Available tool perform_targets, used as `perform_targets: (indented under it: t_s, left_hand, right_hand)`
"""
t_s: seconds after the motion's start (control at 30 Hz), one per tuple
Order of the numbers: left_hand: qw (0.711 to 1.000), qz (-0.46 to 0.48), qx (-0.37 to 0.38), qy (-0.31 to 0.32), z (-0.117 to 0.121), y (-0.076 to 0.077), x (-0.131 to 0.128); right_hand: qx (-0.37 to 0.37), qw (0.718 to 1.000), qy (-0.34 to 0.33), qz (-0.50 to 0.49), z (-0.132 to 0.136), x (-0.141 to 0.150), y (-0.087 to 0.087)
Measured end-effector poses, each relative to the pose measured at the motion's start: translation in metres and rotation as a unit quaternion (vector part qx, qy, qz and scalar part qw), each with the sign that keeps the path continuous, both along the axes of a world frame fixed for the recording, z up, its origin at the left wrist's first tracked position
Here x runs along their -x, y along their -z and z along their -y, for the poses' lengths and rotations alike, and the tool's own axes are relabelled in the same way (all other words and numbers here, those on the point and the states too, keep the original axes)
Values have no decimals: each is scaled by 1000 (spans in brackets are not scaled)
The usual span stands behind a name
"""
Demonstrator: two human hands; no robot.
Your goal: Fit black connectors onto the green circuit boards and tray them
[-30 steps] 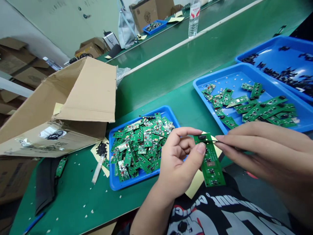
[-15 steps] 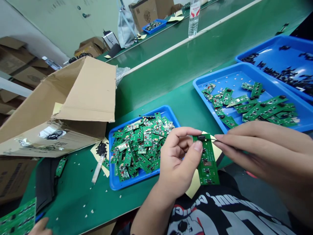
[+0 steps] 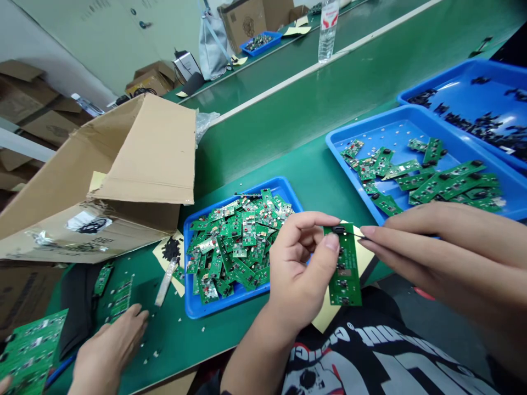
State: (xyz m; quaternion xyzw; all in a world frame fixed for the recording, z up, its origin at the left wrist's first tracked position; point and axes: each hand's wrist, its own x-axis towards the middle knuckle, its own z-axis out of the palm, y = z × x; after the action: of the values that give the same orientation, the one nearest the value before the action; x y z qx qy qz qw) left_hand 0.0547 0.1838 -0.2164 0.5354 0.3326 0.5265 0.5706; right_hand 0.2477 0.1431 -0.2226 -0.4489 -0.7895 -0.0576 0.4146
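My left hand (image 3: 302, 269) pinches a green circuit board (image 3: 346, 280) by its upper left edge, thumb on the face and index finger at the top. A small black component (image 3: 338, 230) sits at the board's top end. My right hand (image 3: 436, 241) is closed on thin dark tweezers (image 3: 357, 235), whose tip reaches the black component; whether it grips the part I cannot tell. Behind the board lies a pale yellow paper (image 3: 364, 258). Left of my left hand, a blue tray (image 3: 193, 314) holds a heap of similar circuit boards (image 3: 234, 247).
At right stand a blue tray (image 3: 335, 137) with loose boards and another tray (image 3: 457, 77) of black parts. An open cardboard box (image 3: 160, 148) is at left. A co-worker's hand (image 3: 111, 345) reaches over the bench near a larger board panel (image 3: 35, 351). A water bottle (image 3: 328, 33) stands behind.
The board in my left hand has tilted slightly more upright, and the tweezers have shifted slightly. At lower left, the co-worker's hand has come further into view beside a green board piece.
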Motion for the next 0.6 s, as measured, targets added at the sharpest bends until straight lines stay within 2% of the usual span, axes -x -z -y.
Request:
perform_targets:
  t_s: [0.07, 0.13, 0.3, 0.4, 0.6]
  left_hand:
    - [1000, 7, -2, -3, 0, -1, -1]
    - [1000, 12, 0, -4, 0, -2, -1]
    - [1000, 8, 0, -6, 2, -2, -1]
    - [1000, 0, -25, -14, 1, 2, 0]
    - [996, -2, -75, -39, -3, 7, -2]
  right_hand:
    - [-25, 999, -27, -6, -1, -1, 1]
    - [-35, 999, -24, -7, -3, 0, -1]
    - [-2, 1000, 2, -2, -13, 4, -16]
    - [9, 1000, 1, -1, -15, 5, -22]
    - [-19, 999, 2, 26, -14, 4, -20]
